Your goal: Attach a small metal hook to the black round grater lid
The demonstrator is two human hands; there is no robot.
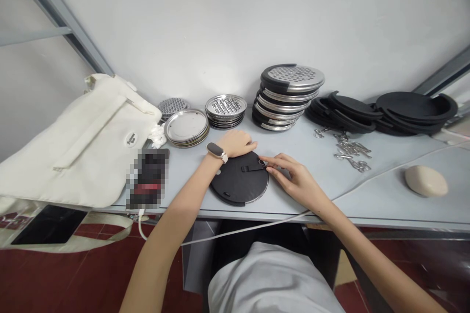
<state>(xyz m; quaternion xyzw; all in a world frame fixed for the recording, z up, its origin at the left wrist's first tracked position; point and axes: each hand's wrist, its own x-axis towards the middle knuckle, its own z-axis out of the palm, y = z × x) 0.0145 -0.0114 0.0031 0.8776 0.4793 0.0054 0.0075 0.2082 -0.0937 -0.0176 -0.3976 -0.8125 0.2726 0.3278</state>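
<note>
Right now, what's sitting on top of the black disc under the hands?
On the black disc lies a black strap ending in a small metal ring, pinched by the right hand. The left hand covers the disc's far edge.

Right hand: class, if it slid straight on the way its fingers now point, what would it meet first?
The right hand points left across the black disc; it would probably meet the left hand resting at the disc's far edge first, though depth is uncertain.

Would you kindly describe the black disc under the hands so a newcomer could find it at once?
On the grey table, near its front edge, lies the black disc, flat, apart from the stacks along the wall. The left hand rests on its rim; the right hand fingers its tab.
</note>
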